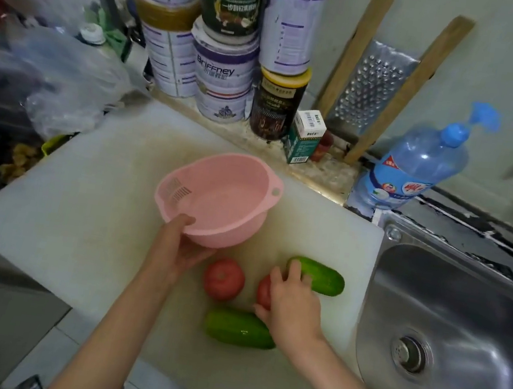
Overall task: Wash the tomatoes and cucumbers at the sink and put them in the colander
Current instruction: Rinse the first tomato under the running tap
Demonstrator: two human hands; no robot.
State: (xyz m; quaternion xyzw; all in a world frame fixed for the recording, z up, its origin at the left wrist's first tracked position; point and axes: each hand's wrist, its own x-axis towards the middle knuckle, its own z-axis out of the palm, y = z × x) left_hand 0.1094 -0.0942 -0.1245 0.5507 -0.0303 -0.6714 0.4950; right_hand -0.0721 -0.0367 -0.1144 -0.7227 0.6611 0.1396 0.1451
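Note:
A pink colander sits tilted on the white cutting board; my left hand grips its near rim, thumb inside. One tomato lies free just below the colander. My right hand curls over a second tomato, which it mostly hides, and its fingertips touch the end of a cucumber. Another cucumber lies at the board's near side, by my right wrist. The steel sink is to the right, dry with its drain showing.
Stacked tins and jars line the back wall, with a small box and a grater leaning there. A blue detergent bottle stands behind the sink. Plastic bags crowd the left side.

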